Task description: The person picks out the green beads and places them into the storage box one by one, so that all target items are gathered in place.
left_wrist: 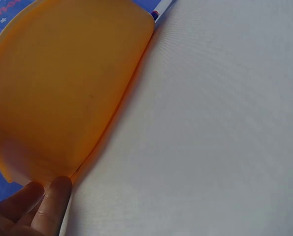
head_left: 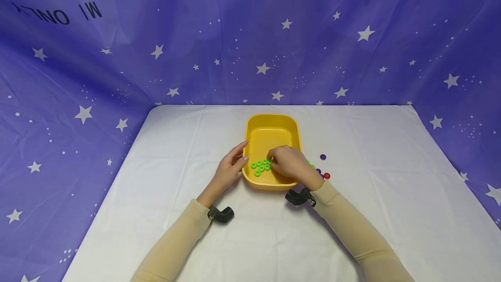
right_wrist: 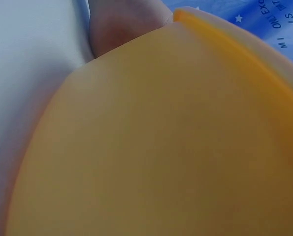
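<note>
A yellow rectangular box [head_left: 272, 136] with rounded corners lies on the white table. Small green ring beads [head_left: 261, 169] are grouped inside it, toward the near left. My left hand [head_left: 228, 166] holds the box's left side, with thumb and fingers at the rim; the left wrist view shows fingertips [left_wrist: 57, 189] against the outer wall. Reaching over the right side, my right hand [head_left: 289, 162] has bent fingers low among the green beads. Its palm hides the fingertips' grip, so I cannot tell whether a bead is pinched. The box wall [right_wrist: 151, 132] fills most of the right wrist view.
Just right of the box lie a purple bead [head_left: 322, 157], a red bead [head_left: 327, 176] and a few green and purple ones partly behind the right wrist. Black wrist cameras [head_left: 222, 215] sit on both cuffs. A purple star-patterned curtain [head_left: 262, 68] backs the white table [head_left: 188, 142].
</note>
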`<action>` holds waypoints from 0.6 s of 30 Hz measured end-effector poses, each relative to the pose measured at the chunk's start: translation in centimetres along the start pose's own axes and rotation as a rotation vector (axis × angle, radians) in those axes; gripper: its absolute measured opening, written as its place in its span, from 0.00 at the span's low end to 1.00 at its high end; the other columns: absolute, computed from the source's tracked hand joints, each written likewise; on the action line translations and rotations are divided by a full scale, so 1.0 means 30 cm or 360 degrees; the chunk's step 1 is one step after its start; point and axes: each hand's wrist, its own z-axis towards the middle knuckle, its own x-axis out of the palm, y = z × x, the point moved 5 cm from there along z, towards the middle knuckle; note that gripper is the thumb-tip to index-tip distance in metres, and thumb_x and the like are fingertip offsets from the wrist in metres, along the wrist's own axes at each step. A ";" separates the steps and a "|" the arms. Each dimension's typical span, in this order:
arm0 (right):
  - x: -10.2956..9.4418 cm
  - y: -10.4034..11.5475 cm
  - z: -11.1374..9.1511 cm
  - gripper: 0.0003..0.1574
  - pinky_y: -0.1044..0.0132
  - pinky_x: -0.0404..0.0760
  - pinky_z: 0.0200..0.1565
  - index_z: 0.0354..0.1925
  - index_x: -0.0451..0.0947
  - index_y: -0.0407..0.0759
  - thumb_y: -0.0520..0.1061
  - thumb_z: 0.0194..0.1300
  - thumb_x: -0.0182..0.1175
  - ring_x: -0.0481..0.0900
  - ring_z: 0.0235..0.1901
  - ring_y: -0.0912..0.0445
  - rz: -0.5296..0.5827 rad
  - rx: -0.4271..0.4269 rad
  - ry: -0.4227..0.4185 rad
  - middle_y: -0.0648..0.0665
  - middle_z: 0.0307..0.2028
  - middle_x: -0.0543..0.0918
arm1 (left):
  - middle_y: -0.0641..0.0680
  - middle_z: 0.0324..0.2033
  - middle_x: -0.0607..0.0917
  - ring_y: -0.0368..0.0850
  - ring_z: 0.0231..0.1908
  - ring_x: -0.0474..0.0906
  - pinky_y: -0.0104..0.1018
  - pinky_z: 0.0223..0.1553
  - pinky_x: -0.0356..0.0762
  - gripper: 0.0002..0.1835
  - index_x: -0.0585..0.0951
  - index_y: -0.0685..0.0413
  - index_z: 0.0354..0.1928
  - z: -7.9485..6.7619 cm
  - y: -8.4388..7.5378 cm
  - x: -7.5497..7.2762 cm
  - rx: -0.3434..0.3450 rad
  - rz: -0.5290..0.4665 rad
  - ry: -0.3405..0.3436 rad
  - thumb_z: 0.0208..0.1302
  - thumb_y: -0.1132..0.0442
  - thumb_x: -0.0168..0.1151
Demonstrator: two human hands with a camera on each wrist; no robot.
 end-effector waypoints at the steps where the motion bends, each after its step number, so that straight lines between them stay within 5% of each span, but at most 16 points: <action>1: 0.000 0.000 0.000 0.13 0.66 0.74 0.32 0.46 0.88 0.43 0.41 0.63 0.65 0.75 0.29 0.56 0.0001 0.0001 0.0002 0.47 0.33 0.87 | 0.67 0.73 0.68 0.65 0.67 0.73 0.47 0.58 0.85 0.29 0.64 0.55 0.77 0.000 0.000 0.000 0.0000 -0.0001 0.0002 0.77 0.65 0.53; 18: 0.007 -0.001 0.000 0.13 0.64 0.79 0.35 0.48 0.88 0.43 0.38 0.65 0.64 0.77 0.31 0.55 -0.0016 0.0002 -0.0010 0.46 0.37 0.89 | 0.68 0.73 0.68 0.65 0.67 0.73 0.51 0.59 0.84 0.29 0.64 0.56 0.77 -0.001 0.000 0.004 -0.0001 0.0001 -0.0011 0.76 0.65 0.53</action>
